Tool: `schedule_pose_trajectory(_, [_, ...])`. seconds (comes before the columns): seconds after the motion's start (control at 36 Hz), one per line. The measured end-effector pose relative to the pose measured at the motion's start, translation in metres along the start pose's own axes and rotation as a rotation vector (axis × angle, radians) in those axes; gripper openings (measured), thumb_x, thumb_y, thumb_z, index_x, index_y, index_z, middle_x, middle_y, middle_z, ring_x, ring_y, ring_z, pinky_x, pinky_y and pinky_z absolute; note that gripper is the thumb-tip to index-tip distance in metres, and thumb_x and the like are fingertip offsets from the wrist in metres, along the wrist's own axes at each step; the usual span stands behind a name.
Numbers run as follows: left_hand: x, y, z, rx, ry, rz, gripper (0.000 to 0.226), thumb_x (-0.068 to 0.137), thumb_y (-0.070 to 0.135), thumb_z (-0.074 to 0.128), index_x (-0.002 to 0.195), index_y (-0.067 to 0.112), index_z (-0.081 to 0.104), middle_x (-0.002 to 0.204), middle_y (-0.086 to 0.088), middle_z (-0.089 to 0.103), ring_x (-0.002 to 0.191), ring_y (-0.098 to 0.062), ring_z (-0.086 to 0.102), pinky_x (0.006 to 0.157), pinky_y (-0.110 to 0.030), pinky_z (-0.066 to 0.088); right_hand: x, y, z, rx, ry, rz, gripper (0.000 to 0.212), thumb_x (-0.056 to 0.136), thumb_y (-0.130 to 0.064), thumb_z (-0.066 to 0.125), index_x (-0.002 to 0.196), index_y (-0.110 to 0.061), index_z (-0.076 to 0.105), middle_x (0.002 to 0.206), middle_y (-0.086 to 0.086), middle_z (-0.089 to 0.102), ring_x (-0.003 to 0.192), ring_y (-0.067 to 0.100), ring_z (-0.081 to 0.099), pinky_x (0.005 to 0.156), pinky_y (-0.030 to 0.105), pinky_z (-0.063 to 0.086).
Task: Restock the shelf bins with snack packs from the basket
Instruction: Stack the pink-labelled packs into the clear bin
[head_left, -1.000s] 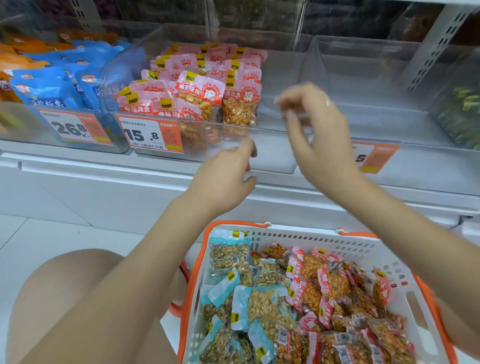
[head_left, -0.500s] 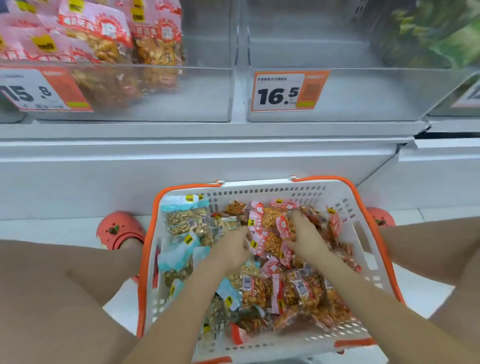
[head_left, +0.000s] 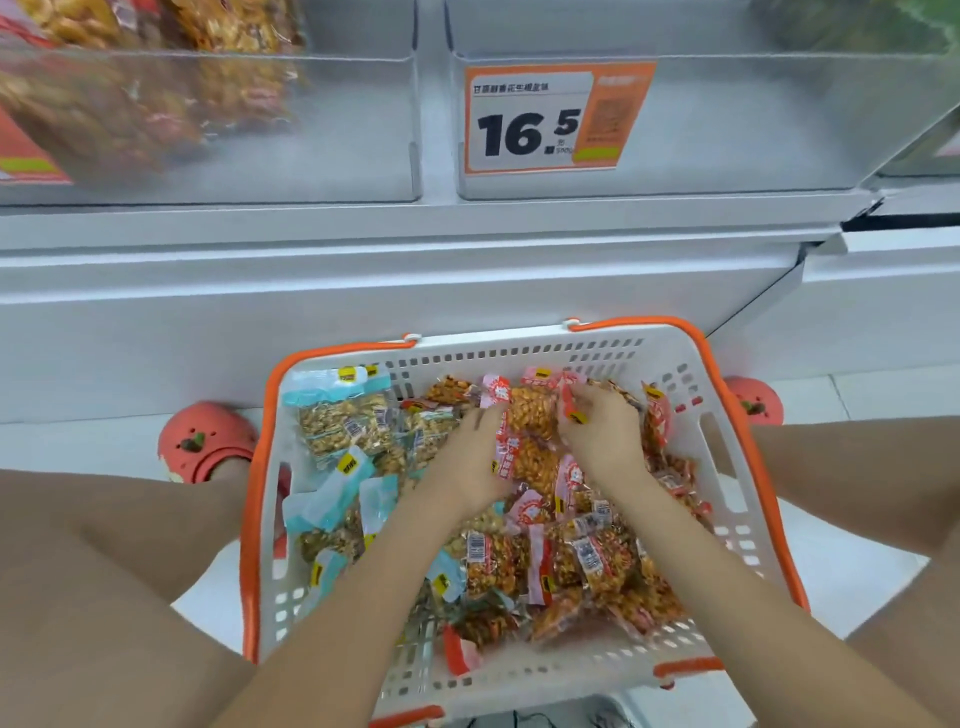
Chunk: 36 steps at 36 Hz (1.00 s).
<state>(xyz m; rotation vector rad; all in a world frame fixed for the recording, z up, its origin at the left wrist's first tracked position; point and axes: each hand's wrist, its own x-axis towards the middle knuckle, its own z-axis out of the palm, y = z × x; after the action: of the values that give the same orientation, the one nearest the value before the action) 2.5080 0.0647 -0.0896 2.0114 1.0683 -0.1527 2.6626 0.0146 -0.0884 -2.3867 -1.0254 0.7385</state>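
A white basket (head_left: 519, 353) with orange rim and handles stands on the floor between my knees. Pink-topped snack packs (head_left: 530, 415) fill its right half and pale blue-topped packs (head_left: 340, 410) its left half. Both my hands are down in the pink pile near the far wall. My left hand (head_left: 467, 457) lies on the packs with its fingers curled against a pink pack. My right hand (head_left: 597, 426) pinches a pink pack at its top edge. Above, the left clear bin (head_left: 363, 130) holds pink packs at its left end. The clear bin (head_left: 727, 119) tagged 16.5 shows no packs.
A white shelf front (head_left: 415, 291) runs just behind the basket. My bare knees flank the basket, and my coral clogs (head_left: 205, 441) sit on the white tiled floor on either side. A further bin (head_left: 924, 150) with green contents is at the far right.
Both hands came down from the shelf bin into the basket and now work among the pink packs near its far wall. My view dropped from the bins to the basket.
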Motion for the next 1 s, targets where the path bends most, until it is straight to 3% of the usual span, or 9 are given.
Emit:
schedule_pose_trajectory(0.08, [0.001,0.008,0.012,-0.287,0.033,0.062,0.094,0.078,0.017,0.077,0.151,0.021,0.018,0.150,-0.002,0.028,0.136,-0.023,0.033,0.108,-0.039,0.036,-0.010,-0.031,-0.006,0.273,-0.202,0.082,0.032,0.083,0.000,0.065,0.113,-0.007,0.068,0.114,0.014,0.067,0.089,0.022,0.066,0.079,0.034,0.057])
schedule_pose_trajectory(0.17, [-0.001,0.001,0.012,-0.676,0.308,-0.044,0.038,0.091,0.003,0.058,0.122,0.023,0.051,0.113,0.003,0.060,0.101,-0.018,0.059,0.076,-0.025,0.050,-0.017,-0.055,-0.015,0.739,-0.514,0.212,0.032,0.090,-0.005,0.064,0.122,-0.006,0.059,0.113,0.018,0.066,0.083,0.024,0.072,0.069,0.028,0.060])
schedule_pose_trajectory(0.22, [-0.002,-0.008,0.002,-0.805,0.352,-0.170,0.027,0.093,0.008,0.058,0.119,0.016,0.053,0.105,-0.002,0.064,0.088,-0.017,0.061,0.067,-0.019,0.050,-0.010,-0.054,-0.017,0.812,-0.545,0.241,0.028,0.097,-0.019,0.057,0.123,-0.009,0.056,0.114,0.018,0.068,0.095,0.027,0.071,0.076,0.034,0.060])
schedule_pose_trajectory(0.33, [-0.012,-0.022,-0.022,-1.148,0.153,-0.328,0.045,0.087,0.013,0.068,0.129,0.009,0.051,0.111,-0.012,0.069,0.106,-0.031,0.065,0.094,-0.046,0.051,0.023,-0.027,-0.002,0.224,-0.300,0.007,0.039,0.099,-0.023,0.051,0.134,-0.006,0.050,0.137,0.010,0.054,0.125,0.025,0.053,0.106,0.038,0.042])
schedule_pose_trajectory(0.5, [-0.028,-0.027,-0.021,-1.361,-0.064,-0.376,0.040,0.084,0.007,0.069,0.121,0.006,0.054,0.093,-0.008,0.075,0.079,-0.016,0.073,0.059,-0.029,0.058,0.045,-0.002,0.035,-0.204,-0.437,-0.319,0.060,0.090,-0.009,0.061,0.145,-0.012,0.035,0.148,0.008,0.042,0.137,0.027,0.037,0.113,0.042,0.033])
schedule_pose_trajectory(0.58, [-0.030,-0.036,-0.016,-1.314,-0.111,-0.402,0.110,0.059,0.019,0.089,0.148,0.010,0.027,0.132,-0.014,0.058,0.104,-0.024,0.067,0.073,-0.040,0.058,0.045,0.000,0.050,-0.405,-0.367,-0.359,0.070,0.088,-0.019,0.067,0.147,-0.016,0.030,0.151,0.006,0.032,0.139,0.034,0.026,0.112,0.050,0.031])
schedule_pose_trajectory(0.78, [-0.030,-0.048,-0.019,-1.221,0.014,-0.460,0.046,0.080,0.002,0.073,0.121,0.013,0.053,0.116,-0.011,0.067,0.108,-0.027,0.064,0.092,-0.050,0.052,0.051,-0.021,0.051,-0.613,-0.336,-0.281,0.071,0.080,-0.026,0.076,0.138,-0.008,0.039,0.142,0.014,0.038,0.134,0.034,0.031,0.109,0.046,0.033])
schedule_pose_trajectory(0.94, [-0.021,-0.054,-0.038,-1.271,0.149,-0.491,0.089,0.068,0.009,0.083,0.143,0.020,0.037,0.129,-0.007,0.061,0.117,-0.028,0.058,0.087,-0.049,0.055,0.053,-0.020,0.025,-0.561,-0.327,-0.254,0.055,0.081,-0.040,0.074,0.120,-0.004,0.057,0.123,0.015,0.059,0.121,0.032,0.050,0.098,0.041,0.042])
schedule_pose_trajectory(1.0, [-0.020,-0.049,-0.046,-1.266,0.182,-0.468,0.069,0.078,0.007,0.075,0.138,0.019,0.043,0.122,-0.006,0.065,0.113,-0.027,0.061,0.093,-0.051,0.051,0.046,-0.025,0.009,-0.392,-0.364,-0.246,0.047,0.084,-0.030,0.073,0.121,-0.004,0.059,0.122,0.015,0.062,0.115,0.030,0.056,0.090,0.036,0.046])
